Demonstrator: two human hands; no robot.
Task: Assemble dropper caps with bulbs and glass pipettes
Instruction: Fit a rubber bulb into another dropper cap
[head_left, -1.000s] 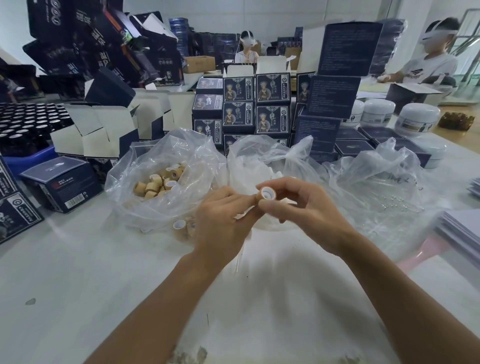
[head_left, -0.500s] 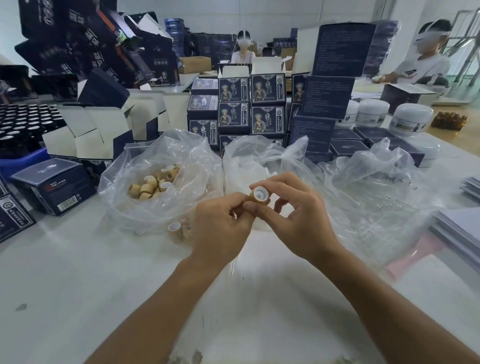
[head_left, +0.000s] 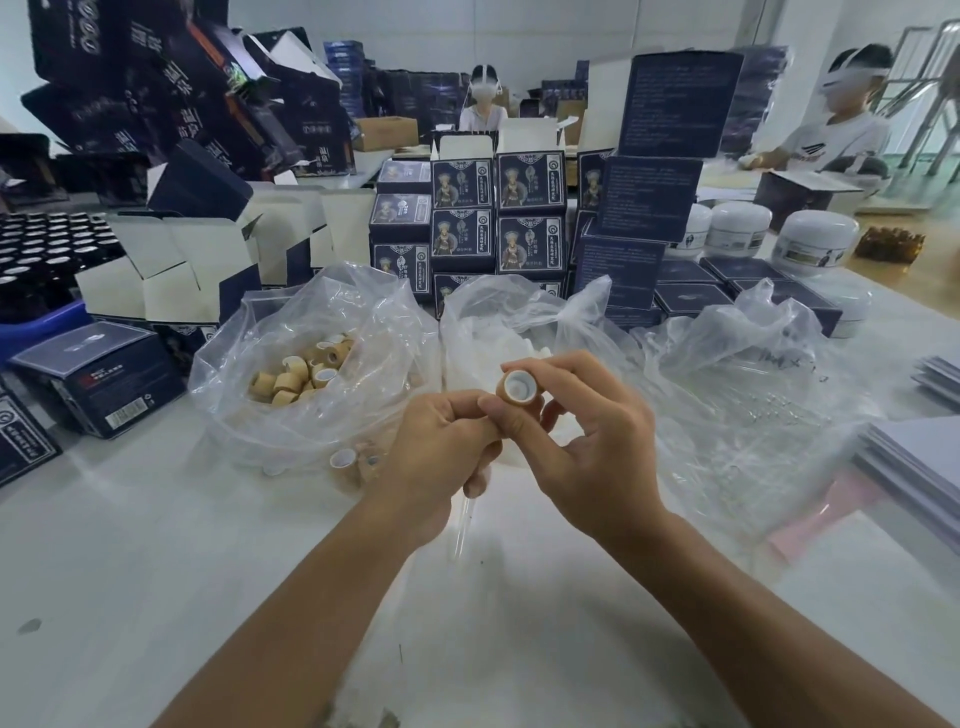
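Observation:
My right hand (head_left: 587, 447) pinches a tan dropper cap (head_left: 518, 388) with a white lining, its open side turned toward me. My left hand (head_left: 441, 447) is curled round a clear glass pipette (head_left: 461, 530) whose lower end sticks out below the fist. The two hands touch at the thumbs above the white table (head_left: 156, 545). A clear bag of tan caps (head_left: 298, 371) lies to the left. A bag of white bulbs (head_left: 498, 338) sits behind my hands. A third bag with glass pipettes (head_left: 779, 410) lies to the right.
Two loose caps (head_left: 353, 462) lie on the table by the left bag. Dark blue boxes (head_left: 493, 218) are stacked behind the bags, white jars (head_left: 810, 239) at the back right, paper stacks (head_left: 914, 467) at the right edge. Two people sit at far tables.
My right hand has turned the cap so more of its white inside faces me. The pipette's end now shows below my left fist. Both hands stayed in about the same place.

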